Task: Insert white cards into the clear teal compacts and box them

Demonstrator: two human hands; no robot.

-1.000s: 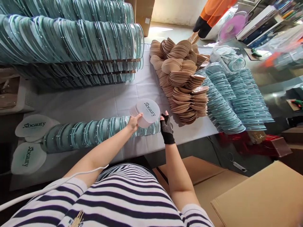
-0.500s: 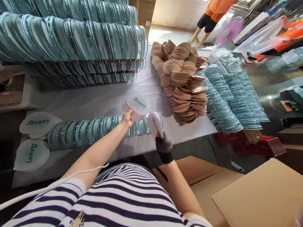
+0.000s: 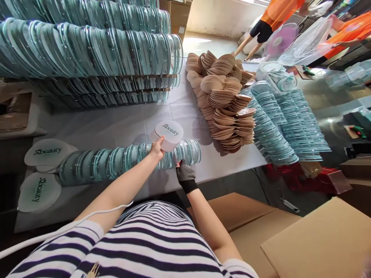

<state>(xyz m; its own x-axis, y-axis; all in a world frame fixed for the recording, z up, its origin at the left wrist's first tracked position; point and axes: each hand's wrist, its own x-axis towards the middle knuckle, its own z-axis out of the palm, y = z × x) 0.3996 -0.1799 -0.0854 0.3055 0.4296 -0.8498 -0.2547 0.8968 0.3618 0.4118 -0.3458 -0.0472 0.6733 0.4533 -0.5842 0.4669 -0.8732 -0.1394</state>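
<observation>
The card stack [image 3: 169,129] is gripped in the left hand [image 3: 158,148], above the row of clear cases [image 3: 116,160]. Just right of it, the gloved right hand [image 3: 186,173] pinches a single card [image 3: 175,158], edge-on, at the row. Brown ovals [image 3: 223,98] lie beyond and right of both hands, on the table [image 3: 116,119].

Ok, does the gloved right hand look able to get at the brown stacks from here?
Probably yes: the right hand is by the row of clear round pieces, with the brown stacks off past that row's end, and mainly white cloth seems to lie between.
</observation>
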